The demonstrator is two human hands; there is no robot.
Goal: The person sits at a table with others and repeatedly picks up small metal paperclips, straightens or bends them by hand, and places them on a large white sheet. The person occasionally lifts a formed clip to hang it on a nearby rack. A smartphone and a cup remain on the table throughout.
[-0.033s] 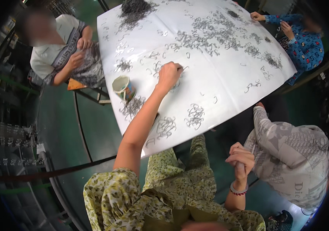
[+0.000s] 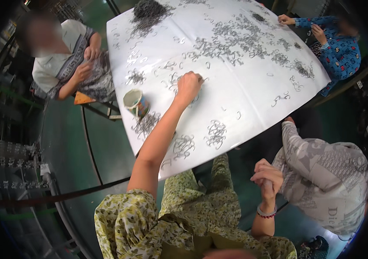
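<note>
Over the white-covered table [image 2: 231,99], my left hand [image 2: 189,88] reaches forward with its fingers closed in a pinch. It is among small dark C-shaped hooks [image 2: 173,82], several of which lie beside and partly beneath it. A dark bit shows at the fingertips, too small to name. My right hand [image 2: 268,177] is raised off the table near my right side, fingers curled in toward the thumb. Whether anything sits inside that curl is hidden. Closer to me lie two loose clusters of the same curved pieces, one on the left [image 2: 184,146] and one on the right [image 2: 215,134].
A cup-like tin [image 2: 136,103] stands at the table's left edge beside another cluster. A dense dark heap [image 2: 148,11] sits at the far left, and scattered pieces [image 2: 244,36] spread beyond my hand. People sit at left [image 2: 69,60], far right [image 2: 341,52] and near right [image 2: 326,177].
The whole view has shifted slightly, moving the table a little left in the picture. Both my hands keep much the same pose and place.
</note>
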